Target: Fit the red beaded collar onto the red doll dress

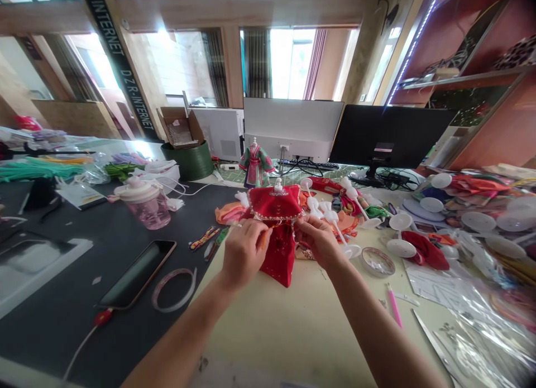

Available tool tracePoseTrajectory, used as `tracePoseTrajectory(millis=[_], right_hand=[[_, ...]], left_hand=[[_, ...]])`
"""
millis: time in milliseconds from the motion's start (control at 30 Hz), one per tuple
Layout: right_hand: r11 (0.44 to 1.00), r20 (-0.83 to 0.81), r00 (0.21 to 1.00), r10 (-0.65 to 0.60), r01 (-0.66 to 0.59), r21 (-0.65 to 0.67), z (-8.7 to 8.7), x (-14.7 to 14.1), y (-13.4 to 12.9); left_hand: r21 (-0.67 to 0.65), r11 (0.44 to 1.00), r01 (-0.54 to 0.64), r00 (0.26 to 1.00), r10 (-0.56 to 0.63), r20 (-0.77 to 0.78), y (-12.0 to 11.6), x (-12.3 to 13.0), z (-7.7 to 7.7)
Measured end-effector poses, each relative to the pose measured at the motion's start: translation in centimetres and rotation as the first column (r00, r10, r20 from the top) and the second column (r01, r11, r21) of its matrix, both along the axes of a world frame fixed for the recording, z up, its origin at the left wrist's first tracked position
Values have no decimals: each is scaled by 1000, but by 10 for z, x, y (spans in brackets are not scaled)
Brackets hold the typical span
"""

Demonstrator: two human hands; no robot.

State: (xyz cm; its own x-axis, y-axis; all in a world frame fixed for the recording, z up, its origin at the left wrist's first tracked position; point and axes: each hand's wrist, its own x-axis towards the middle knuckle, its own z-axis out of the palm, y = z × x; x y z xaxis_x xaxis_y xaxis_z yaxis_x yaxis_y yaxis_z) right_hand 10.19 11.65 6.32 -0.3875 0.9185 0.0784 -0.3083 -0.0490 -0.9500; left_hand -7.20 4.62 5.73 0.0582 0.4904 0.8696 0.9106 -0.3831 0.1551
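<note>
A small red doll dress [278,254] with a bead-trimmed cape [274,202] stands upright on a white mini mannequin [278,183], whose top shows above the collar. My left hand [247,247] is closed at the dress's left side, fingertips pinched at its waist just under the cape. A thin orange strip [264,238] shows by those fingers. On the opposite side, my right hand [317,237] pinches the edge of the dress by the beaded trim. Exactly what lies between the fingertips is partly hidden. Behind stands another mannequin in a green and pink robe [256,163].
White mannequin stands [330,212] and fabric pieces crowd the right. Near them lie a tape roll [377,262], a pink pen [394,305] and scissors [433,340]. To the left are a phone [138,273], a clear coil [173,290] and a pink bottle [146,204]. Monitors [389,137] stand behind.
</note>
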Motion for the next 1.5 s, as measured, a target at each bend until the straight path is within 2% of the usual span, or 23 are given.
tracePoseTrajectory(millis=[267, 467, 600, 1033, 1267, 1367, 1500], right_hand=[[999, -169, 986, -2, -5, -43, -12, -9, 0], [998, -202, 979, -18, 6, -61, -11, -10, -2], [997, -228, 972, -50, 36, -62, -13, -9, 1], [979, -216, 955, -202, 187, -86, -15, -12, 2], [972, -94, 969, -228, 232, 39, -21, -9, -3], [955, -16, 968, -251, 250, 162, -22, -6, -12], [893, 58, 951, -304, 263, 365, -18, -3, -26]], left_hand=[[11, 981, 194, 981, -194, 5, 2, 16, 4], [-55, 942, 332, 933, -319, 169, 12, 23, 4], [-81, 949, 304, 928, -275, 250, 13, 26, 5], [-4, 986, 165, 963, -160, 215, 15, 24, 2], [19, 973, 231, 954, -230, 193, 15, 27, 4], [28, 971, 239, 959, -240, 151, 15, 28, 4], [-1, 971, 239, 970, -239, 36, 14, 27, 3]])
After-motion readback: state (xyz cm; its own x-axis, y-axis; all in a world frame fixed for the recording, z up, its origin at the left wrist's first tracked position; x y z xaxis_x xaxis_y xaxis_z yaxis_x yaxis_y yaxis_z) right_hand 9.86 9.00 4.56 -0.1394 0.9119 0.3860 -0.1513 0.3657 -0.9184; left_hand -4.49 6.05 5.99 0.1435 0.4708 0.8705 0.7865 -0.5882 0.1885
